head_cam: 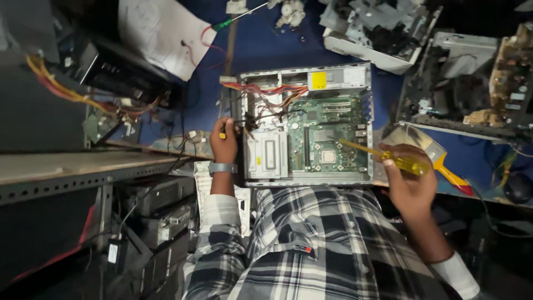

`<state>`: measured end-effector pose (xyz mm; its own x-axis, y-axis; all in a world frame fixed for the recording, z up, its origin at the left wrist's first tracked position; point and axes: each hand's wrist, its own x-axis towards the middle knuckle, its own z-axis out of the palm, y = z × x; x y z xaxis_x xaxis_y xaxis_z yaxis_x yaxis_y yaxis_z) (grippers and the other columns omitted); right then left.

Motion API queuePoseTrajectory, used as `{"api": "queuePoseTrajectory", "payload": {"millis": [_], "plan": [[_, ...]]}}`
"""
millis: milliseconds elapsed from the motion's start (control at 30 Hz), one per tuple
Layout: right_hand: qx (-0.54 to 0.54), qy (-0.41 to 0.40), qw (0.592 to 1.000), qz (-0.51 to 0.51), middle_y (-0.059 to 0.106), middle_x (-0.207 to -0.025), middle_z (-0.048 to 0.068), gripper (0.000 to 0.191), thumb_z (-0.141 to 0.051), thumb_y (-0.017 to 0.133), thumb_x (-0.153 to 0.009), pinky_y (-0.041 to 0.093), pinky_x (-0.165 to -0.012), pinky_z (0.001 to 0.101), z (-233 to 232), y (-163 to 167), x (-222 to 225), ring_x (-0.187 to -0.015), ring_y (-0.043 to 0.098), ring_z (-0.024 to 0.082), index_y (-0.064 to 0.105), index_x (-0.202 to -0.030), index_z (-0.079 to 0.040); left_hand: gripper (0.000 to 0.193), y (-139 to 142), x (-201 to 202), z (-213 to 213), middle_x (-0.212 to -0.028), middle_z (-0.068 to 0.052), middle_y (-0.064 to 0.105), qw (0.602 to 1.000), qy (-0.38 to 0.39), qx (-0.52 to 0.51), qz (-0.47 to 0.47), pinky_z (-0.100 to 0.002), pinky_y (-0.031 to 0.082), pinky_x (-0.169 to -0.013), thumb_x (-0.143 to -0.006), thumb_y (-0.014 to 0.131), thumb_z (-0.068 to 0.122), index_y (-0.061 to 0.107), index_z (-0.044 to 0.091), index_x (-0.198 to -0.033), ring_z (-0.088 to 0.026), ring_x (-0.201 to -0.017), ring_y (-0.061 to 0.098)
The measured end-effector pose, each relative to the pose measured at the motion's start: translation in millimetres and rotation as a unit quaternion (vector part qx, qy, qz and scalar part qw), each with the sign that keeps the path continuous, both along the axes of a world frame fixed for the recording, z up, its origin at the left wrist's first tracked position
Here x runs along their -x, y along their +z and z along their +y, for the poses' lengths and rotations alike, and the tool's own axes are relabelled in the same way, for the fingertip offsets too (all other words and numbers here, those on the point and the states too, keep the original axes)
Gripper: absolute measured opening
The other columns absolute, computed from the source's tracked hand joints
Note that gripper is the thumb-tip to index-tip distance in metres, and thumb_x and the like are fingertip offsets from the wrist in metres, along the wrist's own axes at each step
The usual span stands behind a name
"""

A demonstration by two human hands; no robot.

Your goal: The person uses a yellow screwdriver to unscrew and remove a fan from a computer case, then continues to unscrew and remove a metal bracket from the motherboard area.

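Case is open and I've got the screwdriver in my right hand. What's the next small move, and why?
Probably bring the screwdriver tip down onto the motherboard. Its shaft already points in over the case edge towards the board, the right hand grips the yellow handle, and the left hand steadies the case's left side. Which screw it would meet is too small to tell.
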<state>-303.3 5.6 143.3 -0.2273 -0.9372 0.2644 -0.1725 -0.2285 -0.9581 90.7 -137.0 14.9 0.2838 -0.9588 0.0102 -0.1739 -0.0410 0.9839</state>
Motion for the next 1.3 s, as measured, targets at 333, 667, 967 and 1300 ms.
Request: {"api": "queuePoseTrajectory", "payload": {"millis": [333, 667, 967, 1300], "plan": [[0.041, 0.154, 0.987, -0.009, 0.063, -0.121, 0.016, 0.023, 0.011, 0.065, -0.097, 0.057, -0.108, 0.0457, -66.7, -35.7, -44.5, -0.126, 0.066, 0.033, 0.056, -0.114, 0.000, 0.015, -5.2, 21.1, 11.2, -0.086, -0.003, 0.070, 0.992, 0.064, -0.009, 0.105, -0.024, 0.054, -0.070, -0.104, 0.064, 0.016, 0.068, 0.002, -0.105, -0.009, -0.076, 0.066], [0.035, 0.165, 0.985, 0.037, 0.063, -0.119, 0.015, 0.021, 0.011, 0.067, -0.096, 0.057, -0.109, 0.0453, -96.5, -58.3, -53.7, -0.120, 0.067, 0.027, 0.058, -0.111, 0.000, 0.017, -13.2, 35.7, 23.7, -0.088, -0.007, 0.071, 0.986, 0.080, 0.076, -0.125, -0.029, 0.053, -0.074, -0.104, 0.064, 0.020, 0.069, 0.003, -0.103, -0.013, -0.079, 0.066], [-0.001, 0.199, 0.979, -0.033, 0.057, -0.124, 0.014, 0.021, 0.011, 0.061, -0.100, 0.059, -0.107, 0.0430, -92.4, -55.8, -51.4, -0.130, 0.063, 0.034, 0.055, -0.117, 0.000, 0.018, -24.1, 36.7, 24.2, -0.089, -0.009, 0.071, 0.989, 0.074, 0.068, -0.110, -0.032, 0.054, -0.073, -0.104, 0.063, 0.022, 0.068, 0.004, -0.104, -0.018, -0.079, 0.067], [0.011, 0.192, 0.981, -0.020, 0.059, -0.122, 0.015, 0.020, 0.012, 0.061, -0.101, 0.059, -0.104, 0.0404, -98.1, -51.6, -48.7, -0.128, 0.064, 0.034, 0.054, -0.116, 0.001, 0.018, -16.8, 38.4, 22.0, -0.092, -0.010, 0.072, 0.990, 0.073, 0.045, -0.112, -0.033, 0.054, -0.072, -0.102, 0.064, 0.022, 0.069, 0.005, -0.106, -0.022, -0.079, 0.068]]}}
